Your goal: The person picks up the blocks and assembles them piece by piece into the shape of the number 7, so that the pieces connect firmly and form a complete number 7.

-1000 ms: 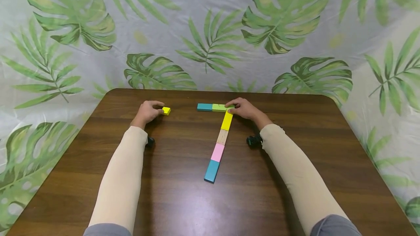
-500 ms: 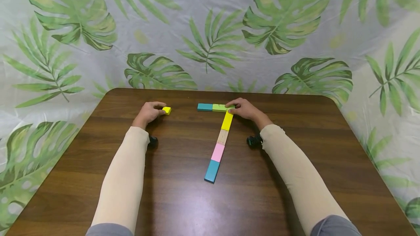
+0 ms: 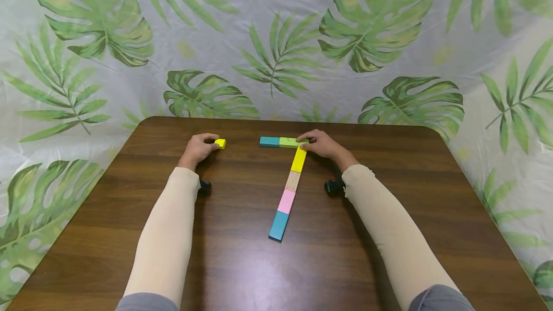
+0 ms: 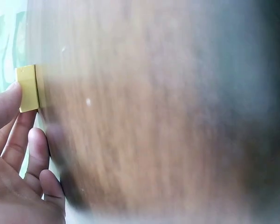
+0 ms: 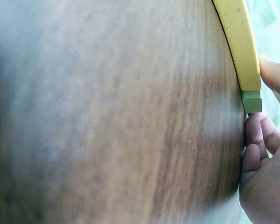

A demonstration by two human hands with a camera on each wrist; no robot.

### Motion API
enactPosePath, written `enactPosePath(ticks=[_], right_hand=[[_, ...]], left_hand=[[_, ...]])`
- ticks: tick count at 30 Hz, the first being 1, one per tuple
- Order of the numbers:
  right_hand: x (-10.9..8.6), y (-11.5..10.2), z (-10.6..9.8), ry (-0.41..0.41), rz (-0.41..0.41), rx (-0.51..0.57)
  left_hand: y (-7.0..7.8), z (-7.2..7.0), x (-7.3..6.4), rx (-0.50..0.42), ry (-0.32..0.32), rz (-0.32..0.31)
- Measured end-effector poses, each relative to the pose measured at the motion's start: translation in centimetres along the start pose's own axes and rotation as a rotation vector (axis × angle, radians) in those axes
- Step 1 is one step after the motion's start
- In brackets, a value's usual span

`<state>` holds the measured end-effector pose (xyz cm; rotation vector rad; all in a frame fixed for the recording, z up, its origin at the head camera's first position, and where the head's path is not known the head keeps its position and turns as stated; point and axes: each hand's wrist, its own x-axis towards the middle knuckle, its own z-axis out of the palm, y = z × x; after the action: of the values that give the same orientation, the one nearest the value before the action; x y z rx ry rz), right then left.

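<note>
At the far left of the table, my left hand (image 3: 196,149) pinches a small yellow block (image 3: 221,143) between thumb and fingers; the left wrist view shows the thumb against the face of this yellow block (image 4: 28,88). My right hand (image 3: 325,145) holds the right end of a light green block (image 3: 287,142), its thumb beside the corner where a yellow block (image 3: 298,160) meets it. A teal block (image 3: 270,141) adjoins the green one on the left. From the yellow block, a plain wood block (image 3: 293,181), a pink block (image 3: 286,201) and another teal block (image 3: 279,226) run slantwise toward me.
Everything lies on a brown wooden table (image 3: 242,268) with rounded far corners. A leaf-patterned curtain (image 3: 276,42) hangs behind it and along the sides. Dark wrist cameras (image 3: 334,186) sit under both wrists.
My left hand has shifted slightly to the right with the small yellow block, whose angle has turned a little. The right hand and the row of blocks stay in place.
</note>
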<state>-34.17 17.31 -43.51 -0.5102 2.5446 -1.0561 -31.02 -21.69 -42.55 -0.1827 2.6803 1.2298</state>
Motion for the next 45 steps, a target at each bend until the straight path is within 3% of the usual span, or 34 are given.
enactPosePath(ticks=[13,20,35,45], right_hand=[[-0.1,-0.2,0.0,-0.005,0.005,0.007],[0.0,-0.1,-0.2,0.007,0.000,0.010],[-0.1,0.2,0.3,0.006,-0.010,0.016],[-0.3,0.1,0.2,-0.001,-0.007,0.027]], left_hand=[[0.2,0.2,0.1,0.016,0.012,-0.017],[1.2,0.7,0.3,0.014,0.016,0.002],[4.1,4.8,1.0,0.048,0.006,0.029],[5.1,5.9,1.1,0.047,0.025,0.051]])
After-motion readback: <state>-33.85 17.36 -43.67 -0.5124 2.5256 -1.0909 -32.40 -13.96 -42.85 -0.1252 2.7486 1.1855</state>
